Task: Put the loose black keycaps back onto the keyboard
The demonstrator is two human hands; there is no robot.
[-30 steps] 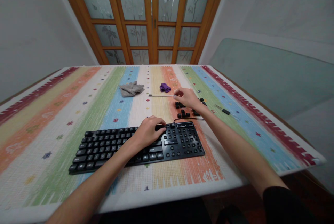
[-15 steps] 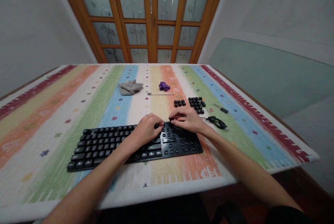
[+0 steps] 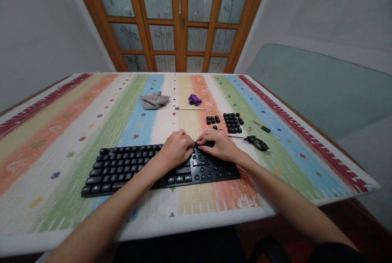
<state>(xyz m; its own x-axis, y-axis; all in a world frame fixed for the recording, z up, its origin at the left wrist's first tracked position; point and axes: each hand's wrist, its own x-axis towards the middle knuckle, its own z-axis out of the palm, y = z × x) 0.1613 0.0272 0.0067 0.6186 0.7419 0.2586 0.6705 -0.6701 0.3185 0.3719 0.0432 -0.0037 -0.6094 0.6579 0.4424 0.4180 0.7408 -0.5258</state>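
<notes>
A black keyboard (image 3: 122,168) lies along the front of the table, its right-hand section bare of most keycaps. Both my hands meet over its back edge, right of the middle. My left hand (image 3: 177,147) is closed, with thumb and fingertips pressed together at the top row; whatever they grip is hidden. Beside it, my right hand (image 3: 219,144) pinches a small black keycap at the back edge, mostly covered by the fingers. Just behind the right hand lie a group of loose keycaps (image 3: 232,122) and a smaller group of keycaps (image 3: 212,120).
A coiled black cable (image 3: 257,143) lies right of the keyboard, near a keycap puller (image 3: 265,129) with wire prongs. Farther back are a grey cloth (image 3: 154,101), a purple cloth (image 3: 194,99) and a thin brush (image 3: 190,109). A striped tablecloth (image 3: 122,91) covers the table.
My fingertips have come closer together at the keyboard's back edge. The right hand has lowered onto the top row, and a loose keycap behind it now shows. The view has shifted slightly.
</notes>
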